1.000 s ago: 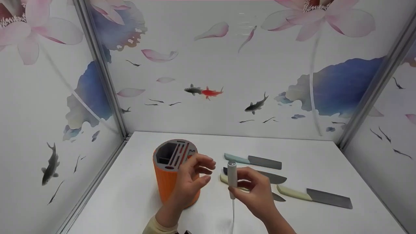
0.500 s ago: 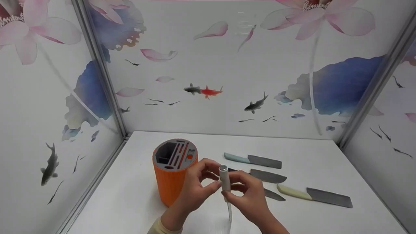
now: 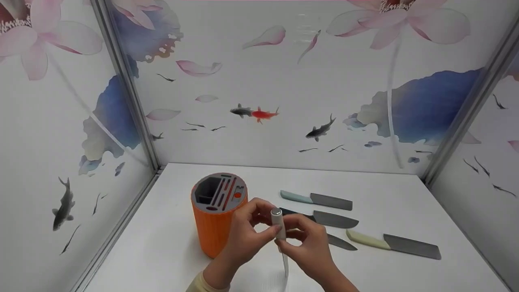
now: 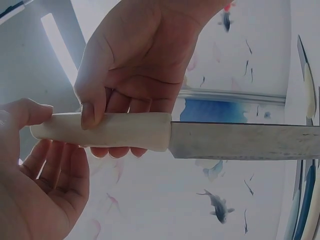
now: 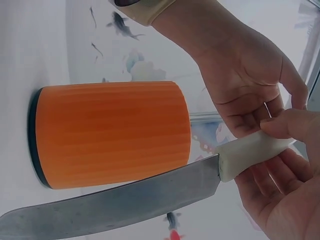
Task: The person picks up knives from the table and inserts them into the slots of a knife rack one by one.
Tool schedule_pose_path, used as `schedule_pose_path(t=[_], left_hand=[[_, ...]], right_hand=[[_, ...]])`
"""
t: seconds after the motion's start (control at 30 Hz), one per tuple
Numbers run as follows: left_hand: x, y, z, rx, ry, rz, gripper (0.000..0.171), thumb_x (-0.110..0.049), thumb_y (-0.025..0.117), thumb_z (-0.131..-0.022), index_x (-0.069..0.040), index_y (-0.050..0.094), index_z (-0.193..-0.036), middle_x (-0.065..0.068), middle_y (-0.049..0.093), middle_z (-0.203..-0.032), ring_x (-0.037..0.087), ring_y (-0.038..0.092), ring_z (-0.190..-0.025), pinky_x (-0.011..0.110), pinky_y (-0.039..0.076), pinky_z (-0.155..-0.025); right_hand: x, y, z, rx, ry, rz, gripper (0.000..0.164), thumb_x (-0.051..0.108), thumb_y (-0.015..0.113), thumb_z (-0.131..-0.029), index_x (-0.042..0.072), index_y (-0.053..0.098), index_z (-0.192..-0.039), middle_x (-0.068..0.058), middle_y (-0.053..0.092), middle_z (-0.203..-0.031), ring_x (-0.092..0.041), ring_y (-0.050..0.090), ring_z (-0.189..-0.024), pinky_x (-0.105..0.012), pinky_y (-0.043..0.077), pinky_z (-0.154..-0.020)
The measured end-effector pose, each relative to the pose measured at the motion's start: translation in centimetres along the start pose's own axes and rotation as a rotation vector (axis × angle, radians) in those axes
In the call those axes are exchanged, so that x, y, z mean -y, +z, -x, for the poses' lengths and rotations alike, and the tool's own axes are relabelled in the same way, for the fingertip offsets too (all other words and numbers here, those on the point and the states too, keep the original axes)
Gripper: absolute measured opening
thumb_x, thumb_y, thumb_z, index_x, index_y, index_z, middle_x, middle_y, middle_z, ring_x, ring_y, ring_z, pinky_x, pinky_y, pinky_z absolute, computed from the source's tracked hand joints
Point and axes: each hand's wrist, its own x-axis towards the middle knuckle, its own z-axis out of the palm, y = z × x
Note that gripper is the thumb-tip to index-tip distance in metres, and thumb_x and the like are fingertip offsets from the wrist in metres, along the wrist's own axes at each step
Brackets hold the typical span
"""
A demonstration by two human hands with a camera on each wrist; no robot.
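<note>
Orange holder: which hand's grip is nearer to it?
Left. In the head view, the left grip overlaps the right edge of the orange holder; the right grip is farther right, beyond the white knife handle.

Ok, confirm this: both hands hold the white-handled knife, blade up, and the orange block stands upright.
Not up: the head view shows the blade pointing down, below the handle. The left hand and right hand hold the white-handled knife, and the orange block stands upright.

A plain, pale cream sleeve [image 3: 205, 283] ended close behind the bare left hand [image 3: 249, 231]. Against it, a dark object [image 5: 127, 2] with a rounded outline showed only in part. Behind the bare right hand [image 3: 306, 239], the visible forearm [image 3: 337, 280] was uncovered.
</note>
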Motion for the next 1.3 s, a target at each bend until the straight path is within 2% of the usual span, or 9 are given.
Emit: schedule_pose_path(t=[0.23,0.37,0.6,1.03,1.3], left_hand=[[-0.13,0.27,0.09,-0.030,-0.048,0.030,0.032,-0.002,0.079,-0.085,-0.009,0.067,-0.113,0.010,0.071,-0.105,0.016,0.072,-0.090,0.034,0.065,-0.085],[-0.16,0.39,0.18,-0.043,-0.052,0.035,0.032,-0.002,0.080,-0.084,-0.009,0.067,-0.113,0.011,0.071,-0.105,0.015,0.072,-0.090,0.033,0.065,-0.087],[-0.16,0.44,0.35,-0.025,-0.039,0.037,0.027,-0.006,0.080,-0.088,-0.005,0.067,-0.112,0.016,0.069,-0.105,0.014,0.071,-0.091,0.031,0.064,-0.089],[-0.89,0.60,0.46,-0.047,-0.064,0.000,0.026,-0.008,0.080,-0.092,-0.013,0.069,-0.115,0.005,0.073,-0.106,0.016,0.074,-0.093,0.033,0.064,-0.091],[-1.00,0.48,0.34,-0.026,-0.065,-0.035,0.027,-0.011,0.079,-0.095,-0.012,0.067,-0.119,0.004,0.072,-0.109,0.017,0.072,-0.095,0.032,0.063,-0.094]], right_hand=[[0.05,0.22,-0.01,-0.009,0.021,-0.024,0.033,0.000,0.086,-0.084,0.018,0.073,-0.108,0.000,0.075,-0.103,-0.019,0.078,-0.093,-0.030,0.066,-0.083],[0.04,0.37,0.01,-0.013,0.019,-0.018,0.032,0.000,0.086,-0.084,0.018,0.072,-0.106,0.001,0.075,-0.102,-0.017,0.078,-0.092,-0.030,0.066,-0.082],[0.13,0.65,0.16,-0.017,0.021,0.005,0.033,0.001,0.087,-0.084,0.020,0.071,-0.105,0.002,0.075,-0.101,-0.014,0.077,-0.091,-0.029,0.066,-0.081],[0.15,0.57,0.21,0.001,0.010,-0.020,0.037,-0.001,0.087,-0.083,0.019,0.068,-0.107,0.001,0.073,-0.101,-0.016,0.077,-0.090,-0.030,0.066,-0.081],[0.01,0.59,0.09,0.010,-0.006,-0.016,0.036,0.002,0.085,-0.086,0.019,0.067,-0.111,0.002,0.071,-0.104,-0.018,0.076,-0.095,-0.030,0.066,-0.084]])
